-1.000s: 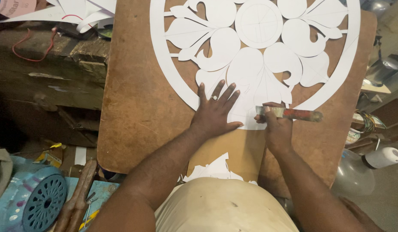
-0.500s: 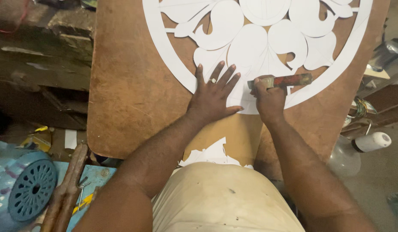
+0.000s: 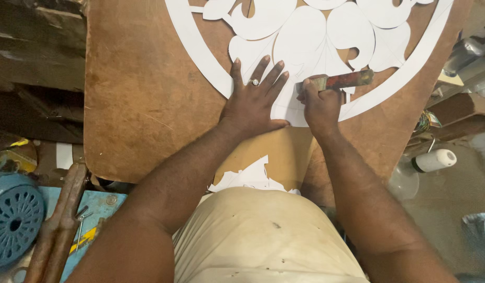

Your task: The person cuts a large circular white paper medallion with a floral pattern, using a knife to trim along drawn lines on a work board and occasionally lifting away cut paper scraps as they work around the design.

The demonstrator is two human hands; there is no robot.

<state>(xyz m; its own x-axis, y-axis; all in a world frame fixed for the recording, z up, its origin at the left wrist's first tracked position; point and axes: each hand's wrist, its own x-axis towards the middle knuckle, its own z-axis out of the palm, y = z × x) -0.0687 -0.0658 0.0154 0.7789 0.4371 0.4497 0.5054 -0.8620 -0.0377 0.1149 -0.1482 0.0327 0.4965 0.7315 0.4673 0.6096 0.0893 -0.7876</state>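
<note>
A large round white paper cutout point(image 3: 305, 36) with leaf and petal shapes lies on a brown board point(image 3: 143, 105). My left hand point(image 3: 253, 99) presses flat on its lower edge, fingers spread, a ring on one finger. Just to the right, my right hand point(image 3: 321, 105) is shut on a cutting knife point(image 3: 344, 80) with a worn reddish handle, its tip down on the paper near my left fingertips. A white paper scrap point(image 3: 250, 178) lies at the board's near edge by my body.
Dark wooden planks point(image 3: 33, 63) lie left of the board. A blue slotted round object point(image 3: 14, 222) and a rusty metal tool point(image 3: 59, 225) sit at lower left. A white cylindrical bottle point(image 3: 433, 160) lies at right near cluttered items.
The view has shifted so the board and cutout sit higher in frame. Both hands stay on the cutout's lower edge, the knife hand working beside the left fingers.
</note>
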